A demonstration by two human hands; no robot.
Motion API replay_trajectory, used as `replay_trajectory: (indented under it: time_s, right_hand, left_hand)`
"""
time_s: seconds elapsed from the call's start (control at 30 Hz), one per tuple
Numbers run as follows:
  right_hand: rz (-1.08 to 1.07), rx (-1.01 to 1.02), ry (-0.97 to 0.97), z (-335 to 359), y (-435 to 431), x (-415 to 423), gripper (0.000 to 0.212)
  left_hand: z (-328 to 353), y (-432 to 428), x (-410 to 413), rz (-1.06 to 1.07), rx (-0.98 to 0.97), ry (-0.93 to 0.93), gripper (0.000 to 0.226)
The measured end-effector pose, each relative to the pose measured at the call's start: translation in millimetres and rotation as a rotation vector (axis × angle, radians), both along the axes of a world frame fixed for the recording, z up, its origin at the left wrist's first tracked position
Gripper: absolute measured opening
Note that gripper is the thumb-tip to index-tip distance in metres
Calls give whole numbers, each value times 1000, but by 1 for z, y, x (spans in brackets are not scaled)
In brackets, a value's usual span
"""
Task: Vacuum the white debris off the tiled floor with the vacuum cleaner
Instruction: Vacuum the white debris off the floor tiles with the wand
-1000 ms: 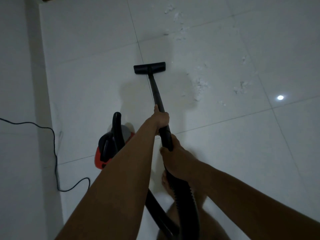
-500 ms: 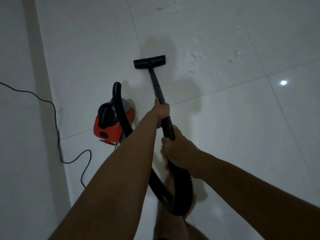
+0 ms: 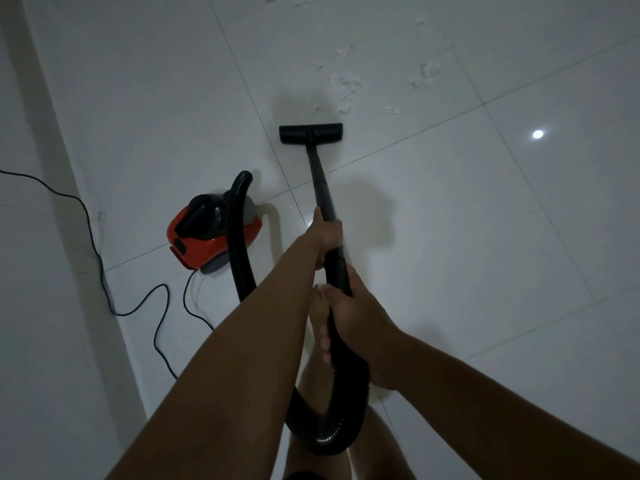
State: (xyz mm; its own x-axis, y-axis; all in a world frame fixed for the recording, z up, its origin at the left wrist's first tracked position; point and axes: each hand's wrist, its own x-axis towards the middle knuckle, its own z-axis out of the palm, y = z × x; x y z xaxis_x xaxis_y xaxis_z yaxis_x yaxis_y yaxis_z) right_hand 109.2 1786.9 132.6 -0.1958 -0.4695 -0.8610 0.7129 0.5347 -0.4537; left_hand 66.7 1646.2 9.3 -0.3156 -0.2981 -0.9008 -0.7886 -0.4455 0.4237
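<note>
A black vacuum wand (image 3: 320, 183) runs from my hands to a flat black floor nozzle (image 3: 311, 133) resting on the tiled floor (image 3: 485, 237). My left hand (image 3: 327, 235) grips the wand higher up. Lower down, my right hand (image 3: 356, 313) grips it where the ribbed black hose (image 3: 332, 434) begins. White debris (image 3: 343, 84) lies scattered just beyond the nozzle, with more debris (image 3: 424, 76) to the right. The red and black vacuum body (image 3: 211, 233) sits on the floor to the left.
A white wall (image 3: 41, 306) runs along the left side. A black power cord (image 3: 100, 265) trails from the wall across the floor to the vacuum body. My bare foot (image 3: 320, 323) stands under the hose. A ceiling light reflection (image 3: 537, 134) shines on a tile at right.
The nozzle has been drawn back toward me and now sits just short of the debris patch. The vacuum body has come more fully into view at left.
</note>
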Motion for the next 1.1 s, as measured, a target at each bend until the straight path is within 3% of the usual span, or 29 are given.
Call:
replay_trajectory:
  time_s: [0.3, 0.47, 0.7, 1.1]
  right_hand:
    - [177, 80, 167, 10, 39, 2, 67]
    - [290, 120, 307, -14, 45, 3, 57]
    - [315, 161, 263, -36, 52, -11, 62]
    - [354, 115, 354, -45, 33, -48, 62]
  left_hand:
    - [-2, 40, 9, -13, 19, 15, 73]
    - [-18, 47, 5, -34, -21, 22, 73]
    - [-42, 48, -7, -5, -36, 50, 70]
    - [-48, 23, -40, -5, -38, 58, 72]
